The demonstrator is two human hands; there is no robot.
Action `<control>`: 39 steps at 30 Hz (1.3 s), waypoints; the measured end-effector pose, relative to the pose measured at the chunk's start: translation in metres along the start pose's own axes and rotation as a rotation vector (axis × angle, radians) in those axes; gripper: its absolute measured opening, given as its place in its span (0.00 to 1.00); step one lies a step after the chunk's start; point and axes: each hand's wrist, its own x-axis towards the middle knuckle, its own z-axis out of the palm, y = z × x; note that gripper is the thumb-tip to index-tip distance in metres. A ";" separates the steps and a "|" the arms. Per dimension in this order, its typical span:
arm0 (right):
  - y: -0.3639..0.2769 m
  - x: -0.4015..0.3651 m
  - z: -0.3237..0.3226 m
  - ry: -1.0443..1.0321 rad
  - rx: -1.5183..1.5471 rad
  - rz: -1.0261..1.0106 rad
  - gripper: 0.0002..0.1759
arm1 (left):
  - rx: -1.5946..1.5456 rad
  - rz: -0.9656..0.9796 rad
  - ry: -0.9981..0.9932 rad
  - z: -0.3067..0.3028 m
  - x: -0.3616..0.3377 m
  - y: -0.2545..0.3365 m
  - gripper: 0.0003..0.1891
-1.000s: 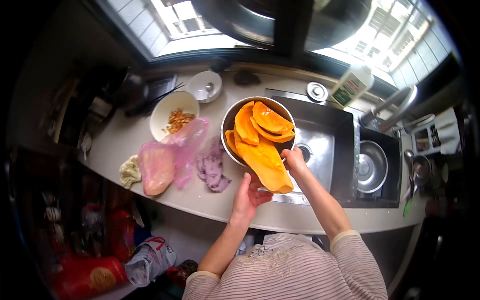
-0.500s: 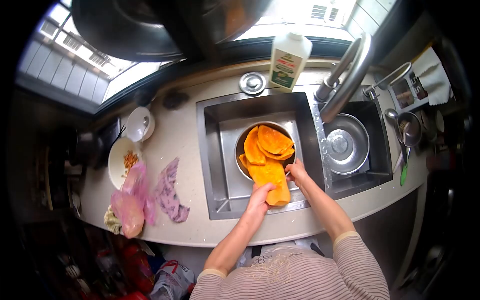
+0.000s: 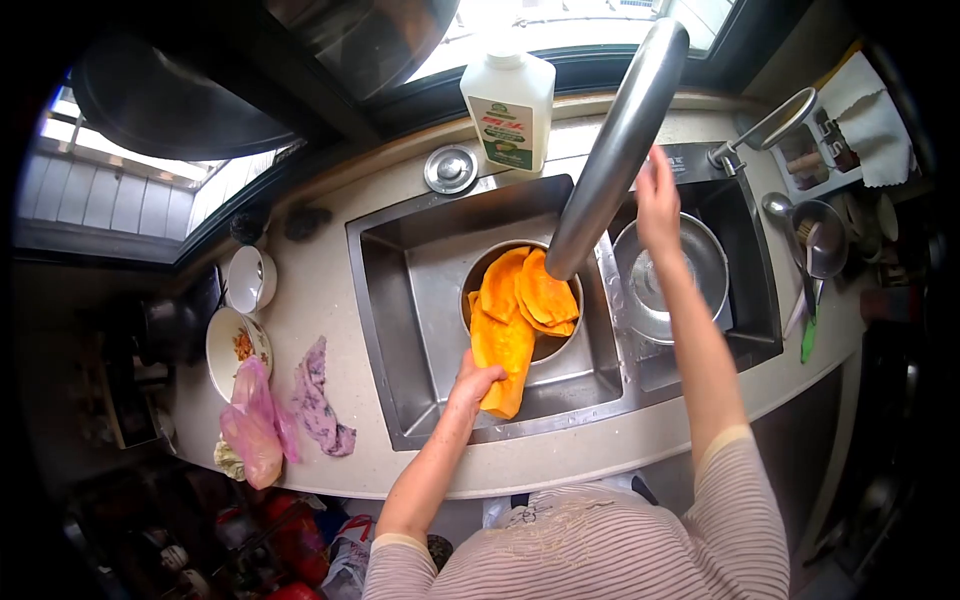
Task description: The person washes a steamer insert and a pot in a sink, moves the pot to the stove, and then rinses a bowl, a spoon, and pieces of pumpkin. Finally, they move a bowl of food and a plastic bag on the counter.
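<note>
The large squash slab [image 3: 500, 350] leans over the 6 o'clock rim of the steel bowl [image 3: 553, 347], its lower end hanging out toward the floor of the left sink basin [image 3: 400, 290]. More orange squash pieces [image 3: 535, 292] are stacked inside the bowl, which sits in that basin just below the picture's centre. The left hand [image 3: 472, 380] comes in from 7 o'clock of the bowl and is curled around the slab's lower left edge, fingers wrapped onto the flesh.

The wide faucet spout [image 3: 615, 150] slants in from 1 o'clock, with its mouth over the bowl's 2 o'clock rim. The right hand [image 3: 655, 190] is raised at 2 o'clock of the bowl, close against the spout's right side, back to the camera; whether it grips anything cannot be told.

At 3 o'clock, a second metal bowl [image 3: 700, 265] lies in the right basin. At 12 o'clock a white bottle [image 3: 510, 105] stands on the ledge, with a round metal cap [image 3: 450, 168] beside it. At 9 o'clock on the counter lie a purple cloth [image 3: 318, 400], a pink plastic bag [image 3: 252, 425] and a white dish of seeds [image 3: 235, 345].
</note>
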 end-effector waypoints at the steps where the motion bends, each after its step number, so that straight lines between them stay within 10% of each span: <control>1: 0.019 0.039 0.006 -0.033 -0.034 -0.015 0.26 | 0.027 0.014 0.007 0.000 0.002 -0.001 0.33; 8: 0.061 0.118 0.017 -0.182 -0.646 -0.029 0.23 | 0.076 0.048 0.041 0.008 0.004 -0.006 0.34; 12: 0.054 0.116 0.008 -0.253 -0.237 0.435 0.17 | 0.097 0.044 0.075 0.003 0.014 -0.016 0.32; 16: 0.029 0.025 0.006 0.154 0.070 -0.011 0.13 | 0.155 0.045 0.024 -0.008 0.038 -0.026 0.28; 22: 0.022 -0.169 0.067 -0.646 0.730 0.649 0.11 | 0.999 0.243 0.410 0.031 0.017 0.047 0.27; 24: 0.034 -0.195 0.080 -0.761 0.761 0.676 0.10 | 1.407 0.730 0.237 0.022 0.040 0.040 0.28; 26: 0.036 -0.206 0.074 -0.770 0.247 0.211 0.12 | 1.722 0.935 0.114 0.018 0.063 0.033 0.29; 29: 0.017 -0.229 0.051 -0.864 0.025 0.182 0.18 | 1.995 0.831 0.105 0.025 0.088 0.032 0.23; 32: -0.016 -0.251 0.022 -1.100 -0.030 -0.103 0.26 | 1.438 0.982 0.126 0.028 0.088 0.028 0.17; 39: 0.018 -0.223 0.020 -1.127 -0.545 -0.251 0.25 | 1.312 0.817 -0.133 0.003 0.055 0.036 0.09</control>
